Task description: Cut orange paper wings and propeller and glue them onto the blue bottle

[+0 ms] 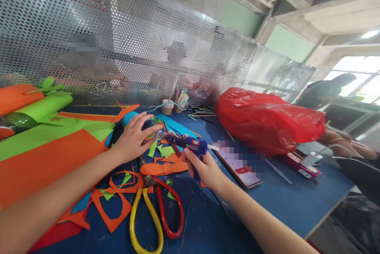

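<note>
My right hand [204, 167] is wrapped around the handle of a blue hot glue gun [196, 145], with a white glue stick [213, 147] poking out of its back. The gun's nozzle points left, close to the clear neck of a plastic bottle [159, 133]. My left hand [133, 137] curves its fingers and thumb around this bottle; most of its body is hidden behind the hand, where blue paper shows. Just below lie orange paper cutouts [163, 168] and scissors with one yellow and one red handle [172, 214].
Orange sheets [53, 167] and green paper [95, 129] cover the left side. A phone [237, 165] and a large red plastic bag [267, 119] are at right. Cups of pens [181, 103] stand by the perforated metal divider [166, 40]. Another person's arm [341, 143] reaches in at far right.
</note>
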